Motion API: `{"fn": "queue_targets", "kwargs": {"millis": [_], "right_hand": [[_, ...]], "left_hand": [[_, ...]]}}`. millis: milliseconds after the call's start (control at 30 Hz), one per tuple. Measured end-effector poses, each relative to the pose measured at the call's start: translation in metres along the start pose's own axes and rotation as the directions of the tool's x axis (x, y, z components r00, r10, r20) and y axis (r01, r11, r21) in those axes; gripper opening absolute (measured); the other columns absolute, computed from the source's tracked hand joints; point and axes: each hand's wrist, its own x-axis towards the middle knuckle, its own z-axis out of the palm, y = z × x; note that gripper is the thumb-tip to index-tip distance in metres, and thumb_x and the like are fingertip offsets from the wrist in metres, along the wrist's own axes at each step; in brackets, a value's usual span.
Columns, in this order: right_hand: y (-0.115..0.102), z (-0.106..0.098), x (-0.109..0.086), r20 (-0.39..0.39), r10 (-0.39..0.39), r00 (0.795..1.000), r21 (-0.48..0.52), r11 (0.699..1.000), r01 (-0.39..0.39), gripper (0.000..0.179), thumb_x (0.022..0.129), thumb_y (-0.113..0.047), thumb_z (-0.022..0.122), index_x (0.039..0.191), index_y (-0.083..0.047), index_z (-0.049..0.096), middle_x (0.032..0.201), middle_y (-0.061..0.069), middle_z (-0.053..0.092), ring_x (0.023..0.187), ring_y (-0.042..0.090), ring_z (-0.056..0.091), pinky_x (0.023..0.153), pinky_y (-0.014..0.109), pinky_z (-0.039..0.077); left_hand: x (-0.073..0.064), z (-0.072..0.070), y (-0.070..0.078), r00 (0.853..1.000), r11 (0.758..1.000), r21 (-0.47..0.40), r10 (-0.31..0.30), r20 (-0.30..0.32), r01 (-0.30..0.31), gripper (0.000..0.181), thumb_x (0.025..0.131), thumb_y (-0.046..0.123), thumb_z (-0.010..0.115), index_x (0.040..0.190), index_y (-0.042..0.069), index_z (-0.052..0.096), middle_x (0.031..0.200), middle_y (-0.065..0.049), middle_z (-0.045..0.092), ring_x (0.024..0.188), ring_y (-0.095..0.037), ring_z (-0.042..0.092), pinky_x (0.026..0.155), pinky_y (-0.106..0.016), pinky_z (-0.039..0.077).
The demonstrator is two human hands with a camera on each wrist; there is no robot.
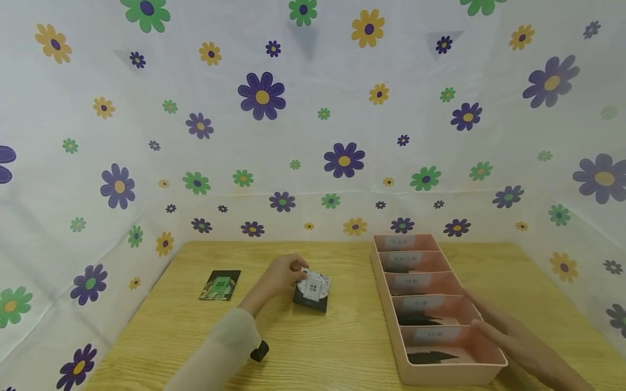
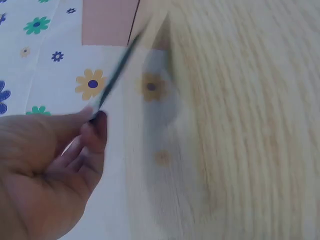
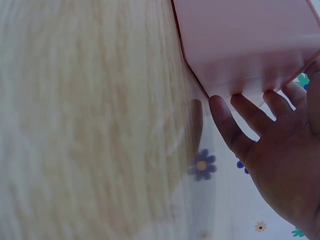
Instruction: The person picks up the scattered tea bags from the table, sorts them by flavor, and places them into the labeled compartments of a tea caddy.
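My left hand (image 1: 286, 274) pinches the top edge of a small packet (image 1: 313, 290), black below with a pale marbled front and a white label. In the left wrist view this packet (image 2: 117, 72) shows nearly edge-on between thumb and fingers, tilted over the wooden table. On the right, a long pink divided box (image 1: 452, 374) has several compartments, each with a pale label. My right hand (image 1: 518, 336) rests against its outer right side, thumb at the rim. In the right wrist view the straight, spread fingers (image 3: 252, 115) touch the pink wall (image 3: 245, 40).
A second packet (image 1: 219, 285), black with a green label, lies on the table (image 1: 352, 336) left of my left hand. Dark flat pieces (image 1: 430, 357) lie in the nearer compartments. White cloth (image 1: 303, 146) with printed flowers walls the back and both sides.
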Motion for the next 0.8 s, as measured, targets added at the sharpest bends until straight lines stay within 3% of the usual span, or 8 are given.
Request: {"fn": "queue_targets", "kwargs": {"millis": [100, 200, 533, 667, 800], "right_hand": [[-0.001, 0.0, -0.001, -0.004, -0.003, 1.0, -0.016, 1.0, 0.003, 0.058, 0.113, -0.019, 0.041, 0.166, -0.03, 0.021, 0.165, 0.016, 0.03, 0.13, -0.025, 0.026, 0.095, 0.007, 0.034], [-0.002, 0.0, -0.001, -0.004, 0.005, 1.0, -0.024, 1.0, -0.005, 0.058, 0.114, -0.019, 0.041, 0.166, -0.03, 0.021, 0.165, 0.018, 0.03, 0.13, -0.025, 0.026, 0.094, 0.007, 0.034], [0.0, -0.001, -0.003, 0.001, 0.015, 1.0, -0.03, 0.999, -0.015, 0.058, 0.114, -0.021, 0.041, 0.166, -0.032, 0.02, 0.166, 0.016, 0.028, 0.129, -0.026, 0.025, 0.094, 0.007, 0.033], [0.001, 0.0, -0.003, -0.025, -0.018, 1.0, -0.031, 0.999, 0.017, 0.058, 0.113, -0.018, 0.042, 0.166, -0.03, 0.022, 0.166, 0.008, 0.03, 0.132, -0.025, 0.024, 0.096, 0.002, 0.028], [0.0, 0.001, -0.003, -0.046, -0.047, 0.998, -0.039, 0.998, 0.046, 0.058, 0.112, -0.016, 0.044, 0.166, -0.029, 0.025, 0.163, -0.01, 0.032, 0.133, -0.024, 0.025, 0.096, 0.0, 0.025]], "left_hand": [[0.0, -0.004, -0.005, 0.994, 0.997, -0.066, -0.04, -0.101, 0.033, 0.017, 0.096, 0.008, 0.074, 0.113, 0.004, 0.073, 0.098, -0.007, 0.069, 0.077, -0.015, 0.063, 0.066, -0.029, 0.056], [0.001, -0.009, -0.009, 0.983, 0.992, -0.108, -0.078, -0.164, 0.061, 0.018, 0.096, 0.01, 0.074, 0.113, 0.004, 0.074, 0.099, -0.008, 0.071, 0.078, -0.015, 0.064, 0.068, -0.03, 0.057], [0.001, -0.02, -0.008, 0.967, 0.974, -0.212, -0.126, -0.22, 0.079, 0.021, 0.097, 0.007, 0.072, 0.116, -0.001, 0.072, 0.1, -0.012, 0.072, 0.079, -0.018, 0.066, 0.079, -0.042, 0.061], [-0.002, -0.023, -0.002, 0.964, 0.97, -0.234, -0.123, -0.238, 0.066, 0.022, 0.097, 0.008, 0.072, 0.117, 0.0, 0.071, 0.098, -0.011, 0.07, 0.079, -0.018, 0.066, 0.08, -0.042, 0.061], [-0.008, -0.023, 0.013, 0.968, 0.969, -0.247, -0.075, -0.241, 0.013, 0.021, 0.095, 0.008, 0.074, 0.115, 0.0, 0.073, 0.093, -0.01, 0.071, 0.076, -0.022, 0.068, 0.078, -0.044, 0.062]]}}
